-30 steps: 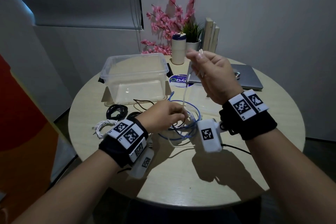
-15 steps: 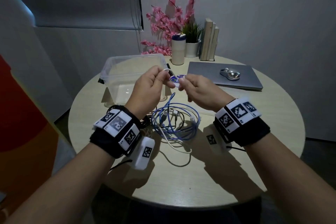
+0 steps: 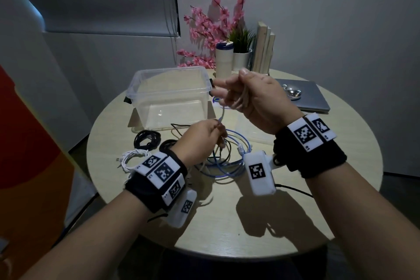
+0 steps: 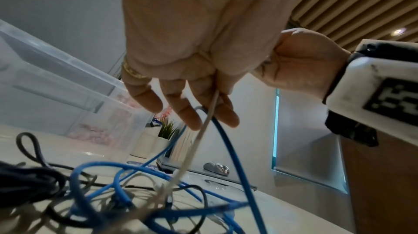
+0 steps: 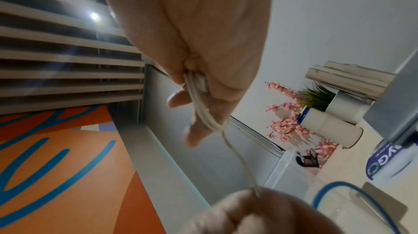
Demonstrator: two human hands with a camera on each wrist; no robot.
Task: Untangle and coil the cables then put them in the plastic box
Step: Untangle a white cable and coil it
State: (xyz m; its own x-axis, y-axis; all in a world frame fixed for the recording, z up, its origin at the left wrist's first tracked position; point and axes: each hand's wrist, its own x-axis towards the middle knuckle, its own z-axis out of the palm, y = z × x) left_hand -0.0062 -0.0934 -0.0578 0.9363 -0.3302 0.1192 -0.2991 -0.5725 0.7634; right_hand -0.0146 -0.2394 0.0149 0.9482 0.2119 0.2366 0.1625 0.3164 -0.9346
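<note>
My right hand (image 3: 229, 93) is raised beside the clear plastic box (image 3: 159, 98) and grips several loops of the thin white cable (image 5: 199, 98). A single strand of that white cable (image 3: 222, 114) runs down to my left hand (image 3: 218, 129), which pinches it just above the tangle. The tangle of blue cable (image 3: 223, 175), thin black wire and white cable lies on the round table (image 3: 227, 223) under both hands. In the left wrist view the white cable (image 4: 199, 139) passes between my left hand's fingers (image 4: 190, 118) beside a blue cable (image 4: 235, 159).
A coiled black cable (image 3: 146, 138) and a coiled white cable (image 3: 133, 158) lie left of the tangle. At the back stand a tumbler (image 3: 223, 59), a potted plant (image 3: 242, 52), books (image 3: 264, 48) and pink flowers. A laptop (image 3: 311, 98) with a mouse (image 3: 293, 93) lies at back right.
Half a second ago both hands met in front of the box. Since then the right hand has risen with the white loops and the left has dropped to the tangle, drawing the strand out.
</note>
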